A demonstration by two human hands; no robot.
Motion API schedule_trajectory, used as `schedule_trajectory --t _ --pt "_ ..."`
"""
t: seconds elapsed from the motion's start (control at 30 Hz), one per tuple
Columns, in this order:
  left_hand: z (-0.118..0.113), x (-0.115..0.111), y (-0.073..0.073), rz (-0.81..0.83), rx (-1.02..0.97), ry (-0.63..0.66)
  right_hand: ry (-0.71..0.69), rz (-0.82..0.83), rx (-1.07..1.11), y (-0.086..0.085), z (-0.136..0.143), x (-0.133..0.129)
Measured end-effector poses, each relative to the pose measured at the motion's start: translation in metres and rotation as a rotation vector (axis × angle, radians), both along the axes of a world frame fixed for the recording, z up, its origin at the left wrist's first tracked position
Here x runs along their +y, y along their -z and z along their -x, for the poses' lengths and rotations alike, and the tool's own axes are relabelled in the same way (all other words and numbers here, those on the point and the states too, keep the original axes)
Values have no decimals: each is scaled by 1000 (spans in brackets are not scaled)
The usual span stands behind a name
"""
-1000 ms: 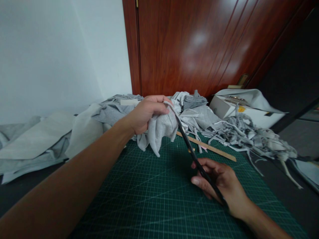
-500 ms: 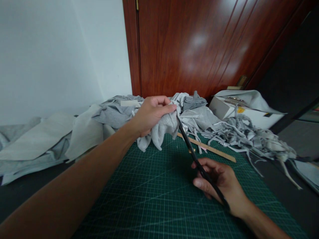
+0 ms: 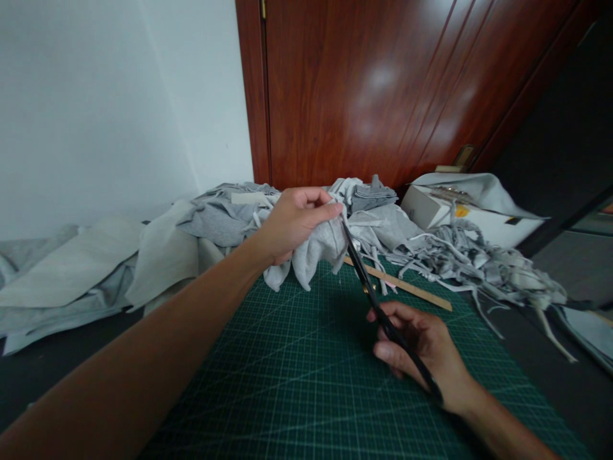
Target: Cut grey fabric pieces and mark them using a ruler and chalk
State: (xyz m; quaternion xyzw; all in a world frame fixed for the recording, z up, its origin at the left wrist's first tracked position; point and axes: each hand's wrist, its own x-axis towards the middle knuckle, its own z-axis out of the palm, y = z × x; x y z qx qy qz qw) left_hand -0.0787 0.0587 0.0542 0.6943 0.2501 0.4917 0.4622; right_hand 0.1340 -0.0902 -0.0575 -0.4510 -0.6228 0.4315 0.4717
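Pinched between the thumb and fingers of my left hand [image 3: 299,220] is a piece of light grey fabric [image 3: 316,252], bunched at the top with its loose folds hanging down. My right hand [image 3: 421,351] grips a pair of black scissors [image 3: 366,284] by the handles. The blades point up and away, and their tips meet the fabric's edge just beside my left fingertips. How far the blades are apart is hard to see. Below both hands lies a green cutting mat [image 3: 287,370] with a grid.
A wooden ruler [image 3: 407,287] lies across the mat's far part. Grey fabric pieces [image 3: 215,220] are heaped at the back and left. At right, a tangle of fabric strips [image 3: 479,255] lies before a white box [image 3: 426,207]. A brown door [image 3: 359,96] stands behind.
Almost everything keeps its place. The scissors and both hands have shifted very slightly, with the blade tips still at the fabric's edge.
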Motion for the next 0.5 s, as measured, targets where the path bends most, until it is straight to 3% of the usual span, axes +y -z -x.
schedule_trajectory --t 0.5 --pt "-1 0 1 -7 9 11 16 31 18 1 2 0"
